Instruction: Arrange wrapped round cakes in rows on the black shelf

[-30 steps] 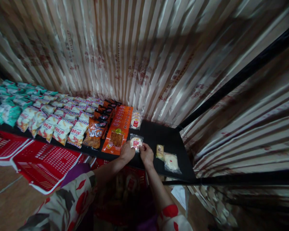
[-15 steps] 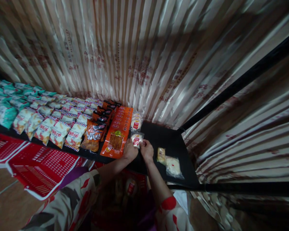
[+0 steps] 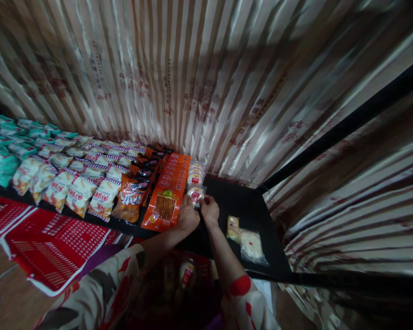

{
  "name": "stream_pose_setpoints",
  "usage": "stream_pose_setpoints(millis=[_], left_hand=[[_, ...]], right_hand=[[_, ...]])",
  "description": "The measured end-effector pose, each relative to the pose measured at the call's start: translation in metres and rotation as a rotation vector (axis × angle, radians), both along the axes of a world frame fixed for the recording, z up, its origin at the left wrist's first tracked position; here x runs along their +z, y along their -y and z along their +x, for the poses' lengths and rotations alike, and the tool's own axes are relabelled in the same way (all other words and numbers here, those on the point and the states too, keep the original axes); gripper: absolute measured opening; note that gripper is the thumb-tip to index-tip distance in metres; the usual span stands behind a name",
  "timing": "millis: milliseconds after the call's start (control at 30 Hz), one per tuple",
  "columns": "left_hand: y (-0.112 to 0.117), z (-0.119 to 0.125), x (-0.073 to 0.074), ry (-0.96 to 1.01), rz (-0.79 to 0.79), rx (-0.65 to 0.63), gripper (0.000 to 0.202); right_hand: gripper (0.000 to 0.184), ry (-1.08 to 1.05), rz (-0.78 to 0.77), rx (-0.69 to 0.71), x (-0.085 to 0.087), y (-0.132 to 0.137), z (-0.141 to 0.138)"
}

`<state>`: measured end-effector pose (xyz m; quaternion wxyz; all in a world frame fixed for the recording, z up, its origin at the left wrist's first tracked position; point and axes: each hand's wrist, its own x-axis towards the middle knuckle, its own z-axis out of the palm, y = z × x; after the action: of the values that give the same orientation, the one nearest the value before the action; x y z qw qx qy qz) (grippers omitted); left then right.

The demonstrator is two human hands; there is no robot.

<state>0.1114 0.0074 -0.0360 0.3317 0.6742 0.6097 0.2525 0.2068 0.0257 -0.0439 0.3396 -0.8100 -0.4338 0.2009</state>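
Observation:
A small clear packet with a round white pastry and a red label (image 3: 194, 194) lies at the front of a short row of similar packets (image 3: 196, 172). My right hand (image 3: 209, 211) pinches its right edge. On the other side, the fingers of my left hand (image 3: 189, 214) are closed against its lower left edge, partly hidden behind the knuckles. Immediately left of the row is a long orange snack bag (image 3: 168, 190) with a clear window, close beside my left hand.
The black shelf (image 3: 223, 195) carries orange-and-black bags (image 3: 129, 197), white snack bags (image 3: 80, 195) and teal bags (image 3: 2, 167). A yellow packet (image 3: 233, 228) and a flat white packet (image 3: 251, 245) lie at right. Red baskets (image 3: 55, 247) stand below; a black bar (image 3: 330, 128) slants across the right.
The front white packet has moved slightly back, closer against the row behind it, with both hands still at it. The view has shifted a little.

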Motion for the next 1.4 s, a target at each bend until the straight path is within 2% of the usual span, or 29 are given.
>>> stream_pose_setpoints(millis=[133, 467, 900, 1400], left_hand=[[-0.003, 0.002, -0.002, 0.034, 0.032, -0.007, 0.067], [-0.015, 0.005, -0.005, 0.016, 0.042, -0.014, 0.068], [-0.025, 0.006, 0.001, 0.016, 0.032, -0.022, 0.066], [-0.025, 0.005, 0.005, 0.005, 0.018, -0.041, 0.063]], right_hand=[[0.024, -0.008, 0.001, -0.006, -0.001, -0.007, 0.001], [0.024, -0.007, 0.074, -0.007, -0.010, -0.024, 0.005], [0.025, -0.044, 0.084, -0.010, -0.007, -0.036, 0.004], [0.025, -0.053, 0.089, -0.005, -0.009, -0.040, 0.007]])
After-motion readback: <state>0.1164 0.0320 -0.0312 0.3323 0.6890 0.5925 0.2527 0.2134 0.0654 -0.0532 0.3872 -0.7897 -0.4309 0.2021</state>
